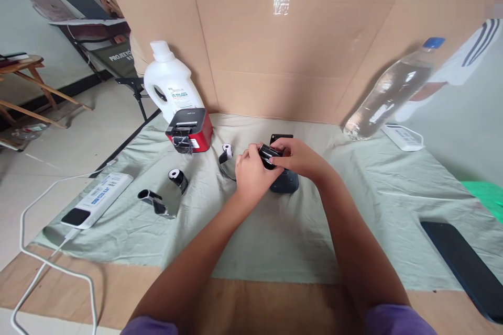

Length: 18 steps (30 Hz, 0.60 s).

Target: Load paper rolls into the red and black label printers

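Both hands meet near the middle of the cloth, holding a small glossy black roll between them. My left hand has its fingers closed around the roll's left side. From the right, my right hand pinches its other end. Beneath and behind the hands is a dark device, largely hidden, with a black flat part showing behind the fingers. Just left of my left hand lies a roll with a white end and a loose dark strip. Farther left are a black roll with a white end and a curled black strip.
A red and black printer stands before a white detergent bottle. A cardboard panel closes the back. Right are a tilted water bottle and phone. A power strip with cable lies left. People are partly visible behind.
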Available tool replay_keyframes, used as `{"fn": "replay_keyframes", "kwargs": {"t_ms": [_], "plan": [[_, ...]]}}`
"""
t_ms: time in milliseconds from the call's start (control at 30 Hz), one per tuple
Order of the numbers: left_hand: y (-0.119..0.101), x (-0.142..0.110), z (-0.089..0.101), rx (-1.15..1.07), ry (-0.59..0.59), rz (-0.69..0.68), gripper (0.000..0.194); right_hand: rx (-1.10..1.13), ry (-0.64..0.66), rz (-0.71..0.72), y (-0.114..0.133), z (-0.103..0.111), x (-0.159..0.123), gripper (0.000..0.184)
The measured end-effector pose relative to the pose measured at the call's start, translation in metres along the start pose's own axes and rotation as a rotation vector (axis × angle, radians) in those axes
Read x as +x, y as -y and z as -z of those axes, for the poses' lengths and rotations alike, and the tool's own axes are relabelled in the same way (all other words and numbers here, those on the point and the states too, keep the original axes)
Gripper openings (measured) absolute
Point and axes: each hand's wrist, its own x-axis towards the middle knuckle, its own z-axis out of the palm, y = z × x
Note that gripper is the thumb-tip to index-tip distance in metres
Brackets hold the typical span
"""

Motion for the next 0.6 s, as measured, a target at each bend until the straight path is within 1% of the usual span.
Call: {"fn": "replay_keyframes", "kwargs": {"t_ms": [100,133,200,267,300,400,467,600], "plan": [[0.001,-0.006,-0.006,-0.163,0.073,0.051,0.057,-0.097,0.006,-0.005,-0.003,0.003,0.001,0.011],[0.002,-0.011,-0.01,-0.238,0.079,0.066,0.061,-0.139,0.004,-0.003,-0.007,0.005,0.003,0.011],[0.004,-0.024,-0.02,-0.386,0.055,0.099,0.067,-0.238,-0.027,0.0,-0.016,0.009,0.006,0.016],[0.006,-0.042,-0.031,-0.517,0.046,0.15,0.063,-0.328,-0.06,-0.026,-0.027,0.013,0.011,0.023],[0.007,-0.052,-0.037,-0.574,0.067,0.175,0.058,-0.366,-0.065,-0.05,-0.032,0.014,0.013,0.026],[0.008,-0.073,-0.047,-0.682,0.187,0.215,0.049,-0.472,-0.045,-0.117,-0.043,0.012,0.018,0.031],[0.009,-0.079,-0.049,-0.709,0.219,0.222,0.048,-0.547,-0.025,-0.137,-0.047,0.008,0.02,0.034],[0.011,-0.08,-0.051,-0.732,0.234,0.258,0.044,-0.657,0.001,-0.162,-0.049,0.003,0.024,0.038]]}}
